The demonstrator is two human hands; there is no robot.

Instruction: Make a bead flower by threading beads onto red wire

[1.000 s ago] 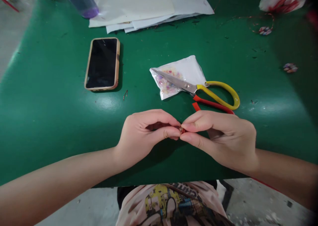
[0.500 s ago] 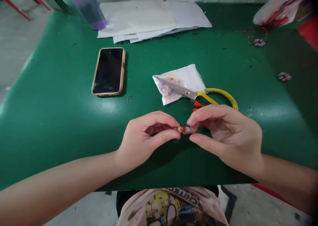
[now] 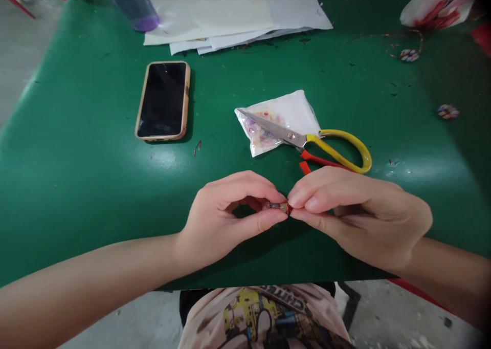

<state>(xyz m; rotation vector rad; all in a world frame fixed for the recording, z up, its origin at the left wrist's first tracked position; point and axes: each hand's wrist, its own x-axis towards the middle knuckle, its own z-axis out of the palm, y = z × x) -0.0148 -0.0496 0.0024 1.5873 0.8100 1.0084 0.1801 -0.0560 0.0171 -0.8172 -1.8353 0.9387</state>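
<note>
Tiny bead piece (image 3: 276,206), pinched by L hand (image 3: 222,211) & R hand (image 3: 364,213)
L thumb & fingers hold it, R thumb & fingers squeeze its R end, over green table (image 3: 95,195). Scissors (image 3: 293,136) lie partly on bead bag (image 3: 299,111), phone (image 3: 163,101) off to L.

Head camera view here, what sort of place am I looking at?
Probably a craft workspace, though I can't tell whether it's a home or workshop. Scissors lie across a packet of beads on a green table, with a small beaded cluster off to the right.
</note>
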